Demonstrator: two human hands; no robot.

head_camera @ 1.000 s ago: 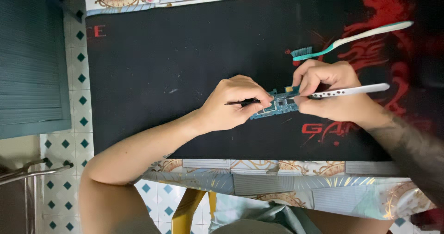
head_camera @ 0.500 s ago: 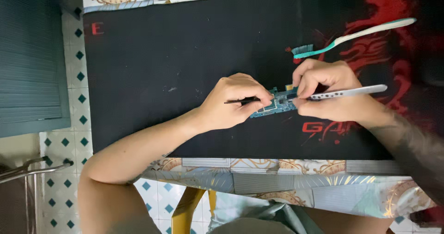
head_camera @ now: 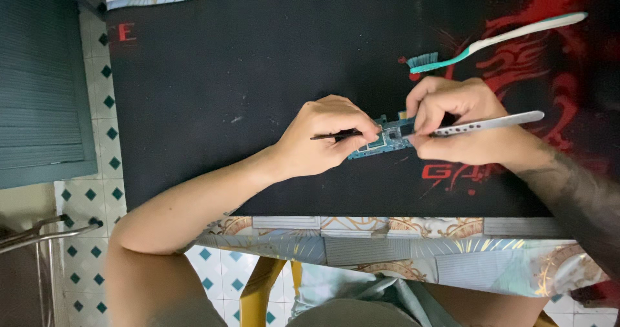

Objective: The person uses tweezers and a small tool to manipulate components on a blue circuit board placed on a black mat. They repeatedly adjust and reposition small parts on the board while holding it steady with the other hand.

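Note:
A small blue-green circuit board point(head_camera: 386, 139) lies on a black desk mat point(head_camera: 258, 75) between my two hands. My left hand point(head_camera: 323, 136) is closed around a thin black tool point(head_camera: 332, 135), its tip at the board's left part. My right hand point(head_camera: 452, 120) grips silver tweezers point(head_camera: 491, 123) whose tips meet the board's upper right part. Both hands rest on the mat and cover part of the board.
A white and teal toothbrush point(head_camera: 491, 39) lies on the mat above my right hand, bristles to the left. The mat carries red dragon artwork point(head_camera: 529, 75) at right. A patterned tablecloth edge point(head_camera: 387, 243) runs below. A grey-blue cabinet point(head_camera: 39, 81) stands at left over tiled floor.
Both hands keep their grips on the tools at the board; only slight shifts of the fingers and of the camera show.

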